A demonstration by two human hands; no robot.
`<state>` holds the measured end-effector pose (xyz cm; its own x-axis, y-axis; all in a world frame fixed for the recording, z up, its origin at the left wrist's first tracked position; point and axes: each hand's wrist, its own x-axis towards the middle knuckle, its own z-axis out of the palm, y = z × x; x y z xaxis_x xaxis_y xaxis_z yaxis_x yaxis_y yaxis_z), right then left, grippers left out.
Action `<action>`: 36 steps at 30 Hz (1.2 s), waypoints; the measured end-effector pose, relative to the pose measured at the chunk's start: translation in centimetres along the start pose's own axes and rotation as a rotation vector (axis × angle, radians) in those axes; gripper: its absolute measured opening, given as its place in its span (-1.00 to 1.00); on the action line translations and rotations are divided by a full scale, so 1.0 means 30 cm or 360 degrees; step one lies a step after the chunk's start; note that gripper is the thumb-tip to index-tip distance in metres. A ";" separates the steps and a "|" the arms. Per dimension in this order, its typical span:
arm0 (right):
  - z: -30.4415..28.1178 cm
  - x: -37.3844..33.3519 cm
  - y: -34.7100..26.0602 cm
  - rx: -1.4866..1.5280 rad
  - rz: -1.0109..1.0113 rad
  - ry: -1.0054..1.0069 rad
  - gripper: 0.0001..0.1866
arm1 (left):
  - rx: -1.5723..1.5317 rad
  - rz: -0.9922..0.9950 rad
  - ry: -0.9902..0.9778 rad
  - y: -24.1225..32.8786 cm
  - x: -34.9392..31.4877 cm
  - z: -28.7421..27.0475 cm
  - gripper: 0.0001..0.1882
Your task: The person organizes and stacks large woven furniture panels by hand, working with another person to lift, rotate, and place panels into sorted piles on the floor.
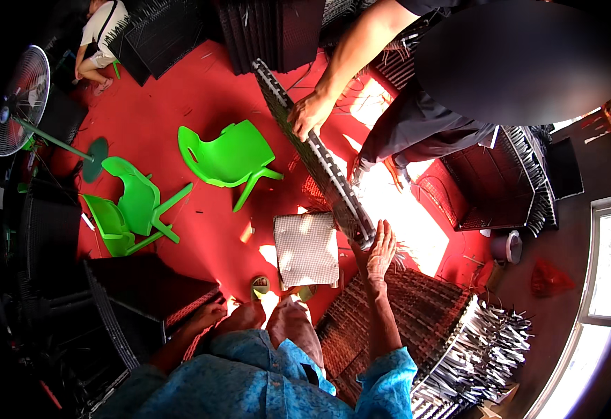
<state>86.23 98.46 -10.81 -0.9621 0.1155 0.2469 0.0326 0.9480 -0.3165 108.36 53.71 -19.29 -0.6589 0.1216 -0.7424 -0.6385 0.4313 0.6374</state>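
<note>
While woven panels (396,307) already lie stacked beside me, the white-edged panel (333,185) slants from a co-worker's hand (309,115) to my right hand (379,260), fingers straightish at its near end, clamping unclear; left hand (206,318), can't tell. Likely midway; laying down left.

Floor (173,91): red. Chair (232,157), left of centre: plain bright green; nested chairs (138,195), further left: same green. Long panel (309,150), upper centre: blackish, edge dashed white. Square seat (307,255), centre: pale grey, fine woven grid. Stack (389,314), lower right: brown-black weave, white fringe (483,342). Shirt (236,373), bottom: mottled turquoise-blue.
</note>
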 end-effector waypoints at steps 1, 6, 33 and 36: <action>0.036 0.067 0.002 -0.0011 -0.0005 -0.0042 -0.03 | -0.0220 -0.0062 -0.0085 0.084 0.026 0.008 -0.69; 0.210 0.252 -0.002 0.0048 0.0125 -0.0597 -0.15 | -0.0419 0.0163 -0.0077 0.587 0.317 0.025 -0.68; 0.439 0.436 -0.072 0.0060 0.0194 -0.0291 -0.44 | -0.1232 0.0284 -0.0049 1.374 1.264 -0.172 -0.78; 0.433 0.433 -0.069 0.0069 0.0191 -0.0284 -0.44 | -0.1245 0.0272 0.0041 1.382 1.264 -0.173 -0.77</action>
<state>70.14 94.14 -18.84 -0.9849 0.1687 0.0400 0.1418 0.9167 -0.3737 54.83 71.56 -19.94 -0.7758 0.1046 -0.6222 -0.6151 -0.3447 0.7091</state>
